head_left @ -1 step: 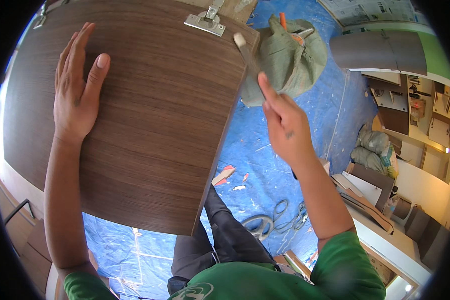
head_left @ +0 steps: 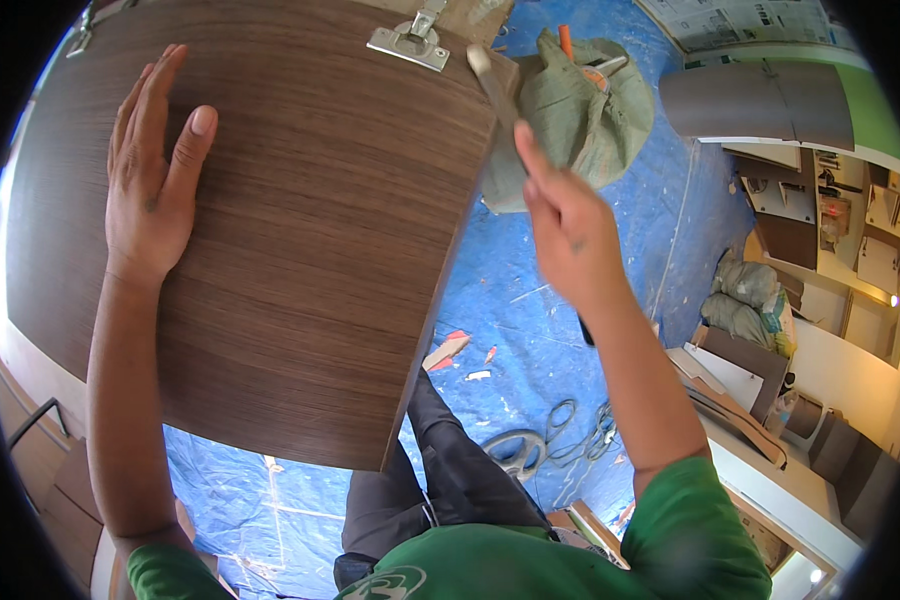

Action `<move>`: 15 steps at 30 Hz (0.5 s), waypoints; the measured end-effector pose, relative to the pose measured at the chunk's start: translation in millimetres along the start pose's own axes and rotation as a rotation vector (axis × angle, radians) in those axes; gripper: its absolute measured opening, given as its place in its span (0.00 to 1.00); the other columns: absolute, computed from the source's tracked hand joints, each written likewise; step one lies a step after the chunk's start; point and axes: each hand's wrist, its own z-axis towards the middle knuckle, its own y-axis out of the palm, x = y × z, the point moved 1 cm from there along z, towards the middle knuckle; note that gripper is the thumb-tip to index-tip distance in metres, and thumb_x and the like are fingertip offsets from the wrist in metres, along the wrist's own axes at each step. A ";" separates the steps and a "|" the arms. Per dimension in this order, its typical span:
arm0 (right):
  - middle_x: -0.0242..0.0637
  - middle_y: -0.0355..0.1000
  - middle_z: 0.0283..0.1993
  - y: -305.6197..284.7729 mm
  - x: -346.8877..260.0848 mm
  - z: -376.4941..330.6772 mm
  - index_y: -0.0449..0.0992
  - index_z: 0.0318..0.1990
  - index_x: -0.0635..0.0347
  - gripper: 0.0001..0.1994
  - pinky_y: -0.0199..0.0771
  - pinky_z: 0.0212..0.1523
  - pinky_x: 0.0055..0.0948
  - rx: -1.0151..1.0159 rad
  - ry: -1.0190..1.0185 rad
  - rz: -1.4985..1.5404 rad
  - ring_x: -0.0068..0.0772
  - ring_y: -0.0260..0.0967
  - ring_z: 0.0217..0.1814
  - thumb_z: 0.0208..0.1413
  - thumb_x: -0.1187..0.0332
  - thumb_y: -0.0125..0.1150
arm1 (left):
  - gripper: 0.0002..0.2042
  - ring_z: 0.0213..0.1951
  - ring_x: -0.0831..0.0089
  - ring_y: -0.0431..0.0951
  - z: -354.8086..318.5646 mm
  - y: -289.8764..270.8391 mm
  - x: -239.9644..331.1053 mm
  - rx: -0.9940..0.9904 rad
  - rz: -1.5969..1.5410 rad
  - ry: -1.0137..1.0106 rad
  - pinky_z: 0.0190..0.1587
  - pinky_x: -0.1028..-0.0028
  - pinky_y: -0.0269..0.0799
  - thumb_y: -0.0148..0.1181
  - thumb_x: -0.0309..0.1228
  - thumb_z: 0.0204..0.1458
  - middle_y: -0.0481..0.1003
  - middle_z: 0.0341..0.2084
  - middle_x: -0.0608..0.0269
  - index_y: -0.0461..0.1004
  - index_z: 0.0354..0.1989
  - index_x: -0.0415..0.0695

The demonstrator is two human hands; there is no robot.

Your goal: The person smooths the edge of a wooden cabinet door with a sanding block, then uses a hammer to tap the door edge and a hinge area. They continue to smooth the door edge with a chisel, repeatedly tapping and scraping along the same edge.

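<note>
Left hand flat, fingers spread, pressing on the dark wood-grain cabinet door panel. Right hand gripped around a slim tool at the panel's right edge, near the metal hinge. Likely risk: tool slipping, scarring the veneer.

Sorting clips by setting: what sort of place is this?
Likely a room being fitted with furniture: a wood-grain panel with a metal hinge, blue floor sheeting, and unfinished cabinets.
</note>
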 end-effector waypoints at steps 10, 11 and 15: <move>0.33 0.64 0.32 7.5 -4.2 -20.5 0.67 0.74 0.37 0.28 0.70 0.42 0.23 -0.006 -0.013 0.051 0.23 0.62 0.33 0.69 0.75 0.56 | 0.35 0.76 0.56 0.57 2.4 3.3 -3.6 0.014 -0.008 -0.005 0.76 0.52 0.52 0.45 0.62 0.66 0.64 0.72 0.55 0.63 0.74 0.54; 0.33 0.64 0.32 5.3 -3.6 -6.7 0.67 0.73 0.37 0.28 0.70 0.42 0.23 -0.011 -0.007 0.019 0.23 0.62 0.33 0.69 0.75 0.56 | 0.35 0.76 0.56 0.57 2.7 2.6 -4.2 0.017 -0.004 0.001 0.76 0.52 0.52 0.45 0.62 0.66 0.64 0.72 0.55 0.63 0.74 0.54; 0.43 0.67 0.30 -2.6 -2.6 47.4 0.67 0.73 0.32 0.31 0.73 0.37 0.38 0.069 -0.038 0.033 0.42 0.69 0.30 0.65 0.76 0.55 | 0.34 0.76 0.56 0.56 7.1 7.2 -2.7 0.019 -0.012 0.032 0.76 0.53 0.52 0.45 0.62 0.66 0.64 0.72 0.55 0.62 0.74 0.54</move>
